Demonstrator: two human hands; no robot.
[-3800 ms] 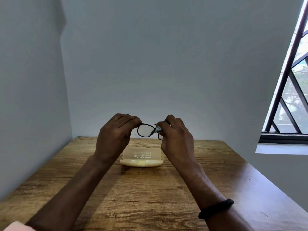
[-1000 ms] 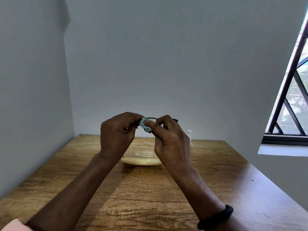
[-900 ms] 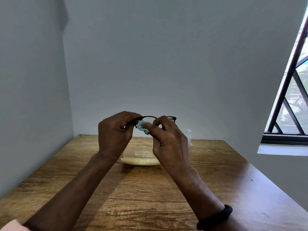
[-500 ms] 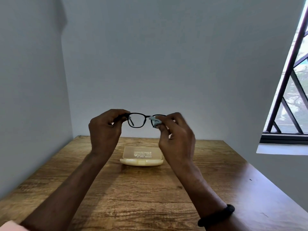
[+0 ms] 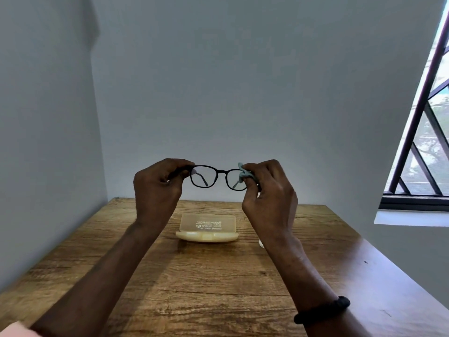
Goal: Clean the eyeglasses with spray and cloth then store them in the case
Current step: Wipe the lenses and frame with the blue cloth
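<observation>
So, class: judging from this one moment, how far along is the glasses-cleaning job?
Wiping is in hand: the left hand holds the eyeglasses up while the right hand pinches the cloth at one lens. Storing remains: the case lies open on the table, without them.

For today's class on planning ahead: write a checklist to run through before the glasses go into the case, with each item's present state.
1. Eyeglasses held at both ends by left hand and right hand: ok.
2. Case open on the table: ok.
3. Case interior free of anything: cannot tell, hidden by its front wall.
4. Temples folded for storing: not ok, they stand unfolded.
5. Cloth put aside: not ok, it is pinched in the right hand.
6. Lenses free of smears: cannot tell.
</observation>
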